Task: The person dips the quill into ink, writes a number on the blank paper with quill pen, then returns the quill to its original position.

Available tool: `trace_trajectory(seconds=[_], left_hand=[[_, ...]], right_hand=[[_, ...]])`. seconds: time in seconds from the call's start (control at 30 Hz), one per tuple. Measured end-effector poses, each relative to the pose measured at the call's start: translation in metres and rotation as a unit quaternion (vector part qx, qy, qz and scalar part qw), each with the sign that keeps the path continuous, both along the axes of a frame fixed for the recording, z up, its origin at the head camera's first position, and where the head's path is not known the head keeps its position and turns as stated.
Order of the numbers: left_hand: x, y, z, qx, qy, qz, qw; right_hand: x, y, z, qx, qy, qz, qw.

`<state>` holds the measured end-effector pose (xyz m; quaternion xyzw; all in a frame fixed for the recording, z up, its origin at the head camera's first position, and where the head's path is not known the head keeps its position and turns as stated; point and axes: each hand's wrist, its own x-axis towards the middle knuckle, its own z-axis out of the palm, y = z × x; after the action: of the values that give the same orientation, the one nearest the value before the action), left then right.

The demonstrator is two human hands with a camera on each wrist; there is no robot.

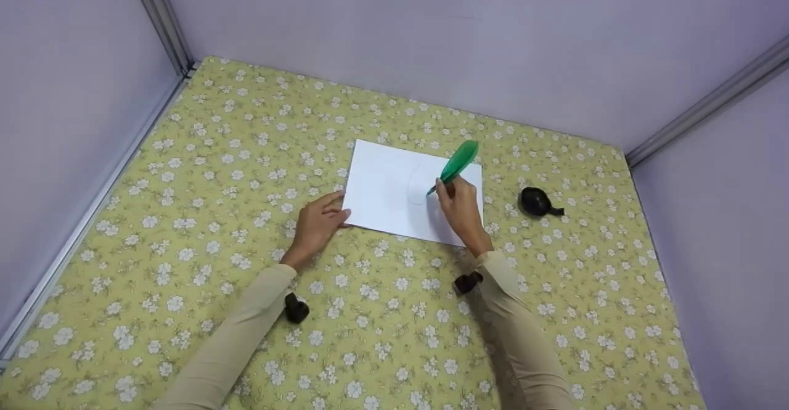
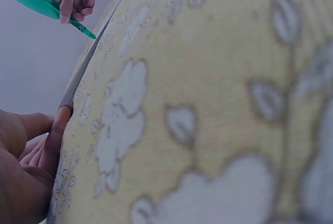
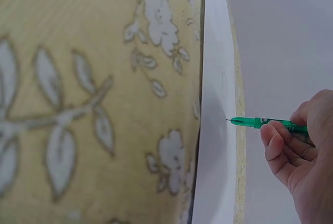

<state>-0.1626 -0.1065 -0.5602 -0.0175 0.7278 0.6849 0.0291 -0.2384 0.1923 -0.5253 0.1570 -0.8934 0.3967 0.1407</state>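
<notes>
A white sheet of paper (image 1: pixel 379 182) lies on the flowered cloth, with a faint curved line drawn on it. My right hand (image 1: pixel 460 208) pinches a green feather pen (image 1: pixel 459 160) between thumb and fingers. The pen's tip meets the paper beside the curve, and its feather slants up to the right. In the right wrist view the green barrel (image 3: pixel 247 122) points at the sheet. My left hand (image 1: pixel 317 222) rests at the paper's lower left corner, its thumb and extended fingers touching the edge. From the left wrist view, the fingers (image 2: pixel 54 135) lie low beside that edge.
A black rounded object with a short tab (image 1: pixel 536 202) lies to the right of the paper. The yellow flowered cloth (image 1: pixel 246 151) covers the table. Pale walls (image 1: pixel 394 34) with metal posts enclose its back and sides. A black device sits at each wrist.
</notes>
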Motion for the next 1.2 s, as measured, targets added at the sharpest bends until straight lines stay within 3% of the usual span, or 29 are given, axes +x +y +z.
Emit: trace_trajectory(seconds=[0.67, 1.07, 1.2], left_hand=[[0.000, 0.000, 0.001, 0.004, -0.005, 0.002, 1.0000], [-0.001, 0.000, 0.000, -0.001, 0.007, 0.001, 1.0000], [-0.001, 0.001, 0.000, 0.001, 0.003, 0.003, 1.0000]], right_hand=[[-0.008, 0.000, 0.002, 0.000, -0.014, 0.000, 0.9999], [-0.014, -0.002, 0.000, 0.001, 0.013, 0.016, 0.9998], [-0.016, -0.002, 0.000, -0.002, 0.003, 0.013, 0.9999]])
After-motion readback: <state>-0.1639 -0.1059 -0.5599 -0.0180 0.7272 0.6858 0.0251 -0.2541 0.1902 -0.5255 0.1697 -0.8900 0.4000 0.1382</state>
